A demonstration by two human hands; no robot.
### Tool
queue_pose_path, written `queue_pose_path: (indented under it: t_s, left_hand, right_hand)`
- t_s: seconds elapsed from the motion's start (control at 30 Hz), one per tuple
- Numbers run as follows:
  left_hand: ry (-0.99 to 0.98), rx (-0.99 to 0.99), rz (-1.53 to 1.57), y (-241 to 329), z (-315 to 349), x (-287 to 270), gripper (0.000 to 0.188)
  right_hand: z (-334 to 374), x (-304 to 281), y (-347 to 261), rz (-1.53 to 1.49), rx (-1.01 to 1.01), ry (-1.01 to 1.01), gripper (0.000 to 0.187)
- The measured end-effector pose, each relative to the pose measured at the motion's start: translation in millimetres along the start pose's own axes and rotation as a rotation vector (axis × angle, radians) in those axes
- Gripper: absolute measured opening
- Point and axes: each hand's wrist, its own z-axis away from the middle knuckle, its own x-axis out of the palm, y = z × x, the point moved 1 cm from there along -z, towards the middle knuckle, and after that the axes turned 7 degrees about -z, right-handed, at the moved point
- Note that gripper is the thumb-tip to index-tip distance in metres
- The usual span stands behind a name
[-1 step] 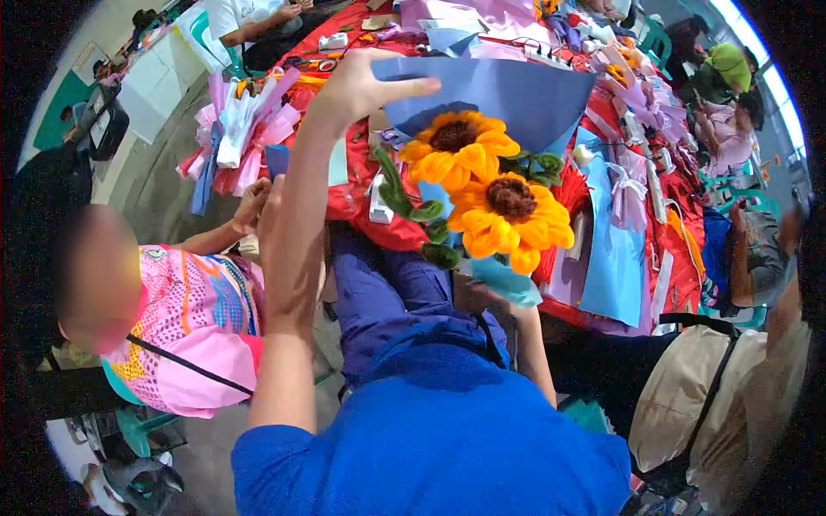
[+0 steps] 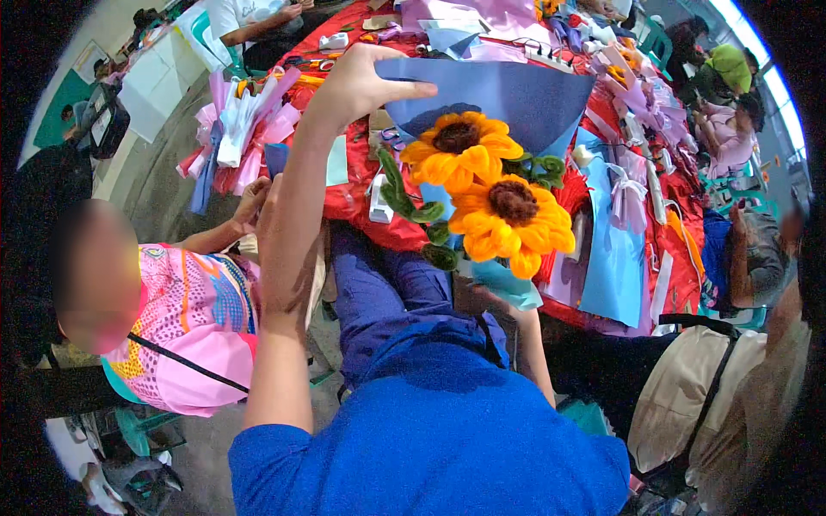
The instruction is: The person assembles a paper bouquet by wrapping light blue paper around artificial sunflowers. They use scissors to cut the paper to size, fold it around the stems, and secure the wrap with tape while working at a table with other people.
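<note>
A bouquet of two fuzzy orange sunflowers [image 2: 512, 202] with brown centres is up in front of me, beside green fuzzy leaves [image 2: 397, 189]. Behind the flowers stands a sheet of blue wrapping paper [image 2: 516, 90]. My left hand [image 2: 357, 86] pinches this sheet at its upper left edge, thumb stretched along it. Below the flowers, my right hand [image 2: 508, 303] is at the base of the bouquet, by a light teal paper piece [image 2: 508, 284]. Paper and flowers hide most of its fingers, but it appears closed round the bouquet's lower end.
The red-covered table [image 2: 680, 267] holds light blue paper [image 2: 607, 258], a power strip [image 2: 549, 57] and wrapped bouquets. Pink and white wrapped bunches [image 2: 237, 129] lie at the left. A person in a pink patterned top [image 2: 202, 335] sits close on my left. A beige bag [image 2: 680, 391] is at right.
</note>
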Motion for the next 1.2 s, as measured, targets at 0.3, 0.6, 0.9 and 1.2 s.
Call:
queue_pose_path:
  t_s: [0.3, 0.6, 0.9, 1.2]
  left_hand:
    - [0.38, 0.284, -0.302, 12.9, 7.6, 5.0, 0.03]
    - [0.382, 0.168, -0.214, 44.5, 23.0, 1.2, 0.019]
    - [0.223, 0.105, 0.277, 11.5, 13.1, 3.6, 0.051]
    - [-0.184, 0.017, 0.459, -7.4, 31.5, 8.2, 0.051]
  right_hand:
    - [19.6, -18.2, 17.3, 0.068, 0.023, 0.089, 0.035]
    - [20.6, -21.1, 12.3, 0.258, 0.257, 0.228, 0.026]
    - [2.7, -15.1, -8.3, 0.503, 0.16, 0.055, 0.036]
    - [5.1, -37.3, 12.4, 0.345, 0.045, 0.135, 0.042]
